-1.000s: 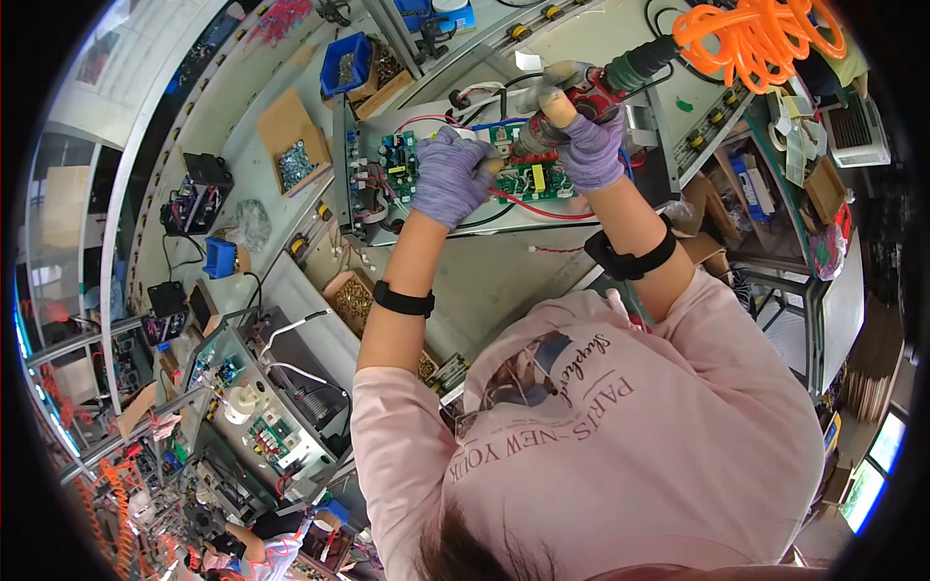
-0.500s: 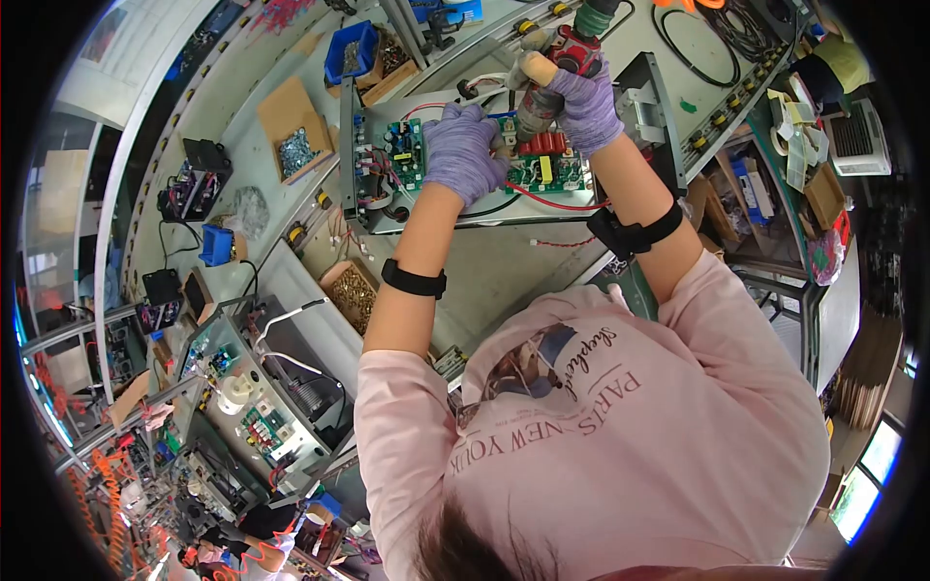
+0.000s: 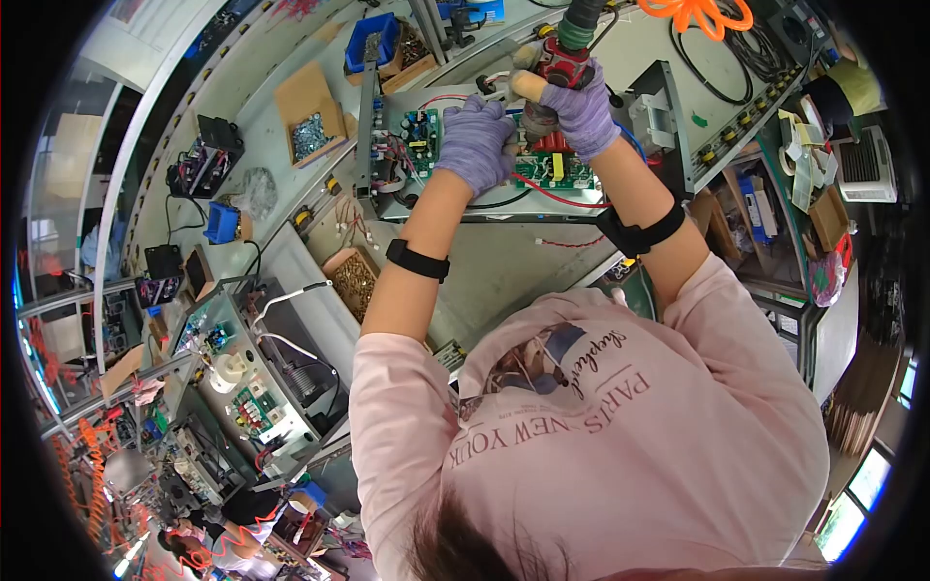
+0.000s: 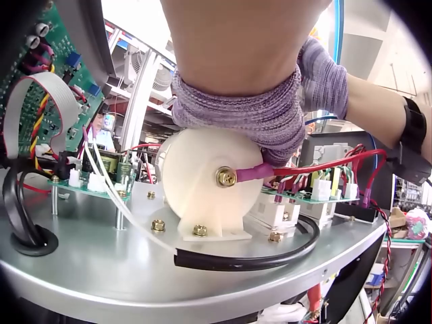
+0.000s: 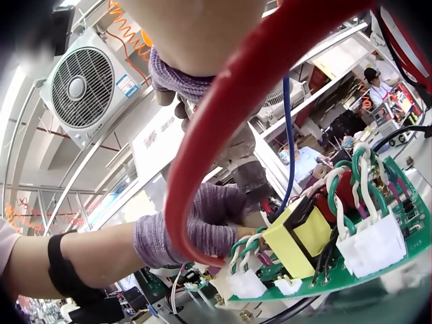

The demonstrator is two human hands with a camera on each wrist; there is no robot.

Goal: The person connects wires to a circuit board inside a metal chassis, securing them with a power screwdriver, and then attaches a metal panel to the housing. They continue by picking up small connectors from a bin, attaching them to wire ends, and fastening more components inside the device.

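Observation:
My right hand (image 3: pixel 585 114), in a purple knit glove with bare-looking fingertips, grips a red pneumatic screwdriver (image 3: pixel 565 66) with a green rear end. Its grey nose (image 5: pixel 248 177) points down beside the green circuit board (image 5: pixel 364 273) in the right wrist view. My gloved left hand (image 3: pixel 475 145) lies over a white round part (image 4: pixel 202 172) bolted to the metal chassis (image 4: pixel 148 287). Its fingertips reach close to the screwdriver's nose; I cannot tell whether they pinch anything. A red wire (image 4: pixel 331 165) runs from the white part's bolt, with a purple sleeve at its end.
A second green board (image 3: pixel 419 131) stands at the chassis's left. Cardboard boxes of screws (image 3: pixel 310 136) and brass-coloured hardware (image 3: pixel 352 281), plus a blue bin (image 3: pixel 372 44), surround the work. An orange coiled hose (image 3: pixel 697 12) hangs at the top. Another opened chassis (image 3: pixel 262 387) sits lower left.
The right hand has swung the screwdriver from leaning rightward to more upright, its rear end now toward the top. The left hand stays over the same part of the chassis. The head view has shifted slightly.

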